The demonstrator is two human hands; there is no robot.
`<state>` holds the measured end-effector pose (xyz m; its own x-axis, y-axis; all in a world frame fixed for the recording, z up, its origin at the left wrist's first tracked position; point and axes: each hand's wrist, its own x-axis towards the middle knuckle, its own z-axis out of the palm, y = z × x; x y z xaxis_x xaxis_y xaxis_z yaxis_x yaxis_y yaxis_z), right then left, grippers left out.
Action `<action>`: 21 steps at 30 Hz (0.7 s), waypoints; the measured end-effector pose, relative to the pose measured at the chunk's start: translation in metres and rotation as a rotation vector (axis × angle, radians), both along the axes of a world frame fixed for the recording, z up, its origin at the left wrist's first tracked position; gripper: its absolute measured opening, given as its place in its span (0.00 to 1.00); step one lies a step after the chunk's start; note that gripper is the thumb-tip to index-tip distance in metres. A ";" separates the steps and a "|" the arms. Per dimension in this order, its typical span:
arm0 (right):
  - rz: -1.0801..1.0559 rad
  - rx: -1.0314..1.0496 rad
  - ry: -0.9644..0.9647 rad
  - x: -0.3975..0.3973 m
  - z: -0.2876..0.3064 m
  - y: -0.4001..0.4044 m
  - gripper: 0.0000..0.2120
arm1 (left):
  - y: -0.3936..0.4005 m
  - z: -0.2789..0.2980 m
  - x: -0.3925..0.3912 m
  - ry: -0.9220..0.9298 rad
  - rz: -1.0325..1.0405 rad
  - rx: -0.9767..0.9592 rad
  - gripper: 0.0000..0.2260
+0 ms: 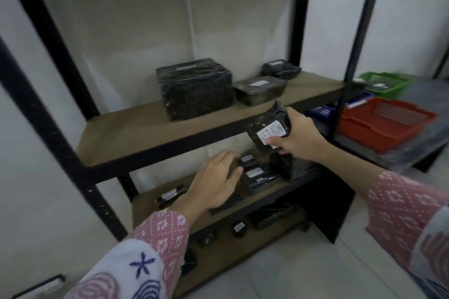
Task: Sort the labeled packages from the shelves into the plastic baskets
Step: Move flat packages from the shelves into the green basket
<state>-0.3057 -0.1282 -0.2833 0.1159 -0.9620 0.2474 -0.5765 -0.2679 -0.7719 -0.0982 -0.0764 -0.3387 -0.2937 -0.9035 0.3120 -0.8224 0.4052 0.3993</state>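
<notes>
Black rack: metal posts carry brown board shelves, one at mid height and others lower down.
Left hand: fingers relaxed and spread, gripping nothing, reaching toward the small packages on the lower shelf.
Lower packages: flat, black-wrapped, with white labels, lying just past the left fingertips; the writing on them is too blurred to read.
Big package: black-wrapped block with a pale label on top, standing on the middle shelf.
Trays: two smaller wrapped ones to its right on the same shelf, one behind the other.
Right hand: fingers curled round a black package, thumb on its white handwritten label.
Held package: lifted in front of the middle shelf edge, tilted, label facing the camera.
Baskets: green farthest back, blue partly hidden, red nearest, all right of the rack on a grey surface.
</notes>
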 end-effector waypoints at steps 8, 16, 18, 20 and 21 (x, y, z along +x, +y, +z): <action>-0.150 0.027 0.031 -0.164 -0.026 -0.010 0.21 | -0.048 -0.012 -0.147 -0.019 -0.137 0.011 0.17; -0.220 0.098 0.083 -0.342 -0.066 -0.042 0.21 | -0.113 -0.034 -0.309 -0.057 -0.148 0.090 0.18; -0.240 0.117 0.063 -0.383 -0.079 -0.053 0.19 | -0.131 -0.035 -0.347 -0.048 -0.151 0.115 0.18; -0.276 0.141 0.028 -0.419 -0.089 -0.065 0.18 | -0.150 -0.036 -0.385 -0.050 -0.167 0.140 0.18; -0.294 0.150 0.009 -0.436 -0.094 -0.072 0.18 | -0.161 -0.037 -0.404 -0.054 -0.179 0.149 0.18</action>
